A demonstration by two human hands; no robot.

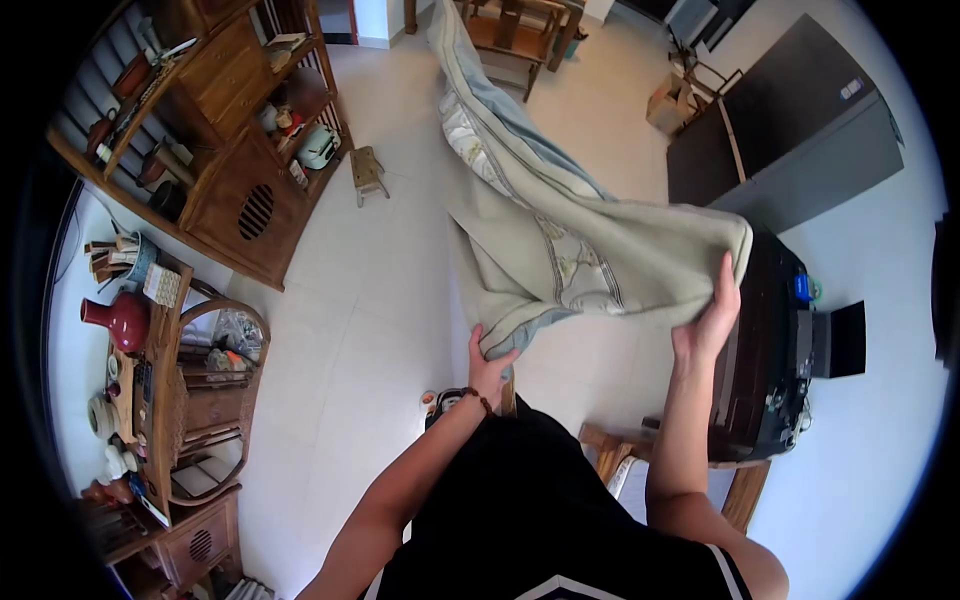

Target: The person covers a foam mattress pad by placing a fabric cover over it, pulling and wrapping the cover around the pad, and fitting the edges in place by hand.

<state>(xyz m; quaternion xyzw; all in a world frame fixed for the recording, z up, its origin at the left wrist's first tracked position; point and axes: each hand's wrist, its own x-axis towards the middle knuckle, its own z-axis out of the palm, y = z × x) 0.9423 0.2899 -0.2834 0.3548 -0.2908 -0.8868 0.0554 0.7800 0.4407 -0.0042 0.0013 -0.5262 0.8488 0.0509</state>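
Observation:
A pale green blanket [640, 235] with patterned floral bands and a grey-blue underside is spread out in the air before me, its far end trailing toward the top of the view. My left hand [488, 366] grips a gathered near edge of it, close to my body. A dark beaded bracelet [478, 400] circles that wrist. At the opposite end, my right hand [714, 312] holds a corner; the thumb side shows along the edge, while the other fingers are partly hidden by the cloth.
A small wooden stool [368, 176] stands on the tiled floor near a wooden shelf cabinet [245, 215]. To the left is a wooden desk with a red vase [120, 318]. On the right are a dark cabinet [745, 370], a grey refrigerator [790, 110] and a cardboard box [672, 103].

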